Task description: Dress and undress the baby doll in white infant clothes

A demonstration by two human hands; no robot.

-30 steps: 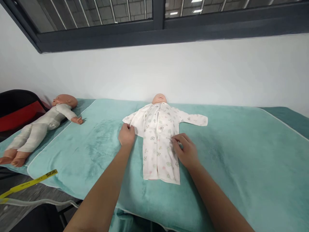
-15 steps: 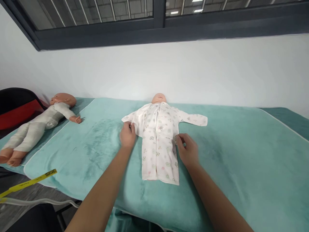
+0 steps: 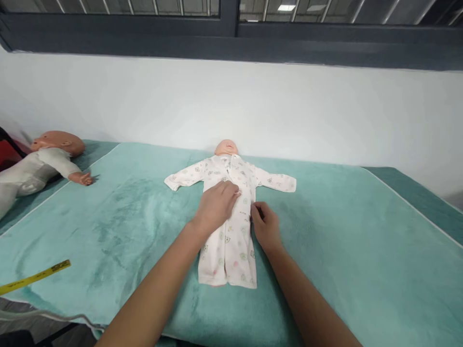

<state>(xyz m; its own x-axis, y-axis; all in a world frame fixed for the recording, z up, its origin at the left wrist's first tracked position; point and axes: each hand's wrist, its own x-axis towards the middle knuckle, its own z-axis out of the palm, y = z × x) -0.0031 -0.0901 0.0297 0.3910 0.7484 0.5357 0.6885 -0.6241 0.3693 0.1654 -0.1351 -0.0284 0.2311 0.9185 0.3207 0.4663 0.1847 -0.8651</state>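
A white baby gown (image 3: 235,250) with small printed figures lies spread over a baby doll on the bed, both sleeves stretched out sideways. Only the doll's head (image 3: 226,147) shows above the collar. Over the front of the gown is my left hand (image 3: 219,205), its fingers bent and closed at the centre line. A small whitish bit shows at its fingertips, apparently the gown's fabric. My right hand (image 3: 265,221) pinches the gown's right side edge below the sleeve. What lies under the left palm is hidden.
A second doll (image 3: 43,166) in a pale cloth body lies at the far left. A yellow strap (image 3: 36,277) crosses the lower left. The green bed cover (image 3: 325,265) meets a white wall (image 3: 289,111) below a dark window frame (image 3: 144,41).
My left hand has moved from the left sleeve to the gown's front. That sleeve now lies stretched out. The right hand stays at the side edge. The view has shifted right.
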